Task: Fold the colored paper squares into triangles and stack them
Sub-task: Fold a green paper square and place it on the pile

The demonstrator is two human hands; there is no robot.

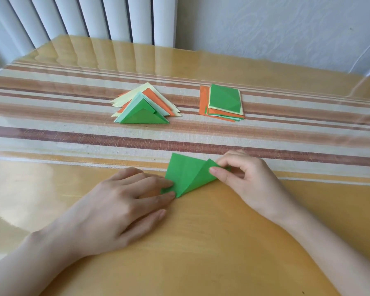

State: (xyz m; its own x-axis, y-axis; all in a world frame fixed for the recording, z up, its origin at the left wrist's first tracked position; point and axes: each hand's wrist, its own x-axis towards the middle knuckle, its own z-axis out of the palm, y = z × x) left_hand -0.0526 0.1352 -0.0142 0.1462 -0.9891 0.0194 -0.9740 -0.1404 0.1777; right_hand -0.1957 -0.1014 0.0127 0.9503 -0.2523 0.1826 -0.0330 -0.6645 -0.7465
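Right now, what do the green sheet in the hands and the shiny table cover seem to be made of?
Green sheet: thin matte paper, it seems; it curls softly and holds sharp creases. Table cover: probably clear glossy plastic, perhaps glass, lying over the striped cloth; it mirrors the white slats behind.

Paper [186,174] is green, cloth [73,129] brown-striped, table [201,242] yellow.
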